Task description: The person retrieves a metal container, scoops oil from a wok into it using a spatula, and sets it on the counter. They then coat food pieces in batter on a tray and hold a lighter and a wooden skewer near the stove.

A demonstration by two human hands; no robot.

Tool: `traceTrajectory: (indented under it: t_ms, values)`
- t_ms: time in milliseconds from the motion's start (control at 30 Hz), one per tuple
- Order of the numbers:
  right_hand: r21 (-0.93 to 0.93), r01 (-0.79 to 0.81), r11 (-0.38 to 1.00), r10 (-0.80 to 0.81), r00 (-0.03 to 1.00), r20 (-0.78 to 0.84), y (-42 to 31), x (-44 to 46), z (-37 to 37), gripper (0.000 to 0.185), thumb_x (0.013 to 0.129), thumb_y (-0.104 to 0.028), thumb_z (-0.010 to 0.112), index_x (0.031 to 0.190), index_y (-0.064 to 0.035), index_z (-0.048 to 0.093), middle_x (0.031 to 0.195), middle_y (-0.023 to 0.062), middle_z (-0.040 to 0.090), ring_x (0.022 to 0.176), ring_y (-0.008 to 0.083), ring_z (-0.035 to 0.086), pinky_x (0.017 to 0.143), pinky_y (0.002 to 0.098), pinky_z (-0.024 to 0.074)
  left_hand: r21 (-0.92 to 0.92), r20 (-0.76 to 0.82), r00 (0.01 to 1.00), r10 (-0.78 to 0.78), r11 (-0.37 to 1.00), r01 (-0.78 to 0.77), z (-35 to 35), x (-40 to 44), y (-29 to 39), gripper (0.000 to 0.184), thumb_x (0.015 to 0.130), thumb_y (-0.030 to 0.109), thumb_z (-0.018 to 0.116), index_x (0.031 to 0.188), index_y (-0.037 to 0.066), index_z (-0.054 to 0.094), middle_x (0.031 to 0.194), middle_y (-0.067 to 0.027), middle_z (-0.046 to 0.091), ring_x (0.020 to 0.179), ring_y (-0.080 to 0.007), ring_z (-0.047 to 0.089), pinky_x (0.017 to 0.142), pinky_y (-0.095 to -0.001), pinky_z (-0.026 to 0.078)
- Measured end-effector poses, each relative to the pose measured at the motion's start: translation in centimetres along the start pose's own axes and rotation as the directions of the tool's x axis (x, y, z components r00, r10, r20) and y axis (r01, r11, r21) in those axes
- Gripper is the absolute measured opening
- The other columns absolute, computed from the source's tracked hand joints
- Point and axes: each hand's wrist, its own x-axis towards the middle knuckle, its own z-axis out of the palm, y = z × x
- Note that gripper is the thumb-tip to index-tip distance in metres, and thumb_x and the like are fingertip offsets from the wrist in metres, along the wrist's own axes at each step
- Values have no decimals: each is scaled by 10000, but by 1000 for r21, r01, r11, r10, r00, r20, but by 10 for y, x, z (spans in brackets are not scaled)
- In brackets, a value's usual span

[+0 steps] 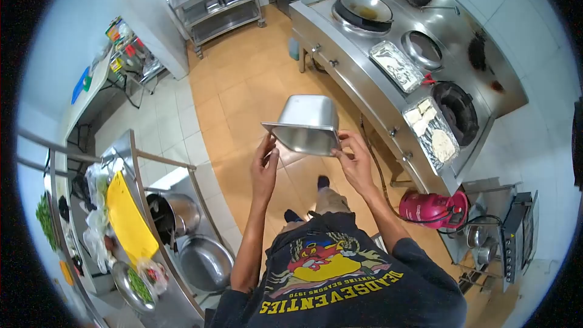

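Observation:
A deep rectangular steel pan [308, 111] is held up in front of my body, tilted so that its open side faces me. My left hand [265, 161] is at the pan's left corner, with its fingers curled against the rim. On the right corner, my right hand [354, 157] grips the rim between thumb and fingers. Nothing shows inside the part of the pan that is visible.
On the right is a steel stove counter [358, 54] with a wok [365, 7] and foil-lined trays [432, 133]. A pink gas cylinder [432, 208] stands below. At left, a steel rack [185, 294] holds a yellow board [129, 215]. A trolley [218, 15] stands ahead.

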Motion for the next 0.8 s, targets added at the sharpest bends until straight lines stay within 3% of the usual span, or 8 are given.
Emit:
traceTrajectory:
  t_ms: [100, 133, 233, 267, 367, 533, 633, 800]
  values:
    - [-68, -10, 998, 12, 999, 34, 43, 38, 10, 129, 786, -13, 642, 802, -17, 514, 1056, 116, 586, 1040, 195, 538, 813, 293, 456, -33, 37, 999, 21, 999, -19, -5, 37, -22, 405, 915, 136, 531, 1308, 65, 467, 1187, -103, 561, 1063, -170, 539, 893, -306, 442]
    - [79, -60, 995, 58, 998, 26, 54, 48, 15, 153, 800, -62, 658, 813, -32, 508, 945, 71, 593, 923, 136, 550, 702, 222, 455, -18, 46, 999, 6, 1000, -5, -5, 48, -29, 408, 917, 161, 537, 1307, 63, 467, 1187, -98, 557, 1028, -166, 556, 852, -290, 466]
    - [185, -425, 886, 405, 904, 137, 73, 90, 19, 154, 816, -89, 659, 840, -59, 510, 852, 14, 549, 776, 77, 525, 621, 191, 444, -10, 118, 960, -253, 967, 256, -8, 82, -39, 446, 927, 245, 538, 1314, 42, 446, 1242, -109, 525, 1065, -186, 543, 854, -299, 471]
    - [233, -430, 872, 411, 903, 128, 73, 105, 24, 147, 831, -101, 652, 851, -77, 509, 766, -27, 492, 655, 54, 471, 556, 208, 416, 2, 128, 954, -272, 962, 274, -6, 92, -42, 456, 925, 268, 539, 1306, 33, 452, 1224, -100, 531, 1003, -170, 563, 788, -292, 497]
    - [308, -479, 822, 454, 877, 154, 76, 145, 30, 144, 841, -108, 645, 857, -75, 507, 753, -34, 496, 662, 49, 468, 537, 204, 396, -48, 76, 945, -317, 946, 321, 10, 120, -50, 451, 925, 260, 540, 1301, 25, 456, 1191, -96, 545, 965, -159, 569, 764, -294, 504]
    - [213, -477, 853, 415, 866, 281, 101, 214, 35, 163, 855, -114, 632, 914, -58, 491, 832, 11, 541, 765, 71, 522, 715, 222, 449, -281, 27, 906, -421, 867, 411, 28, 173, -54, 390, 934, 233, 524, 1269, 38, 486, 1110, -52, 576, 896, -102, 573, 734, -250, 513]
    - [110, -368, 923, 318, 893, 319, 115, 247, 42, 257, 852, -112, 626, 1012, -48, 435, 934, 74, 571, 832, 99, 550, 718, 243, 463, -365, 36, 887, -459, 821, 440, 30, 201, -59, 376, 932, 216, 529, 1256, 27, 495, 1084, -49, 581, 873, -90, 574, 726, -238, 520]
    - [72, -504, 861, 463, 834, 301, 115, 289, 61, 358, 851, -85, 591, 1113, -45, 349, 989, 130, 583, 862, 149, 586, 642, 260, 479, -400, 83, 866, -493, 779, 482, 30, 256, -66, 403, 934, 241, 529, 1277, 36, 479, 1045, -29, 578, 876, -83, 566, 731, -223, 509]
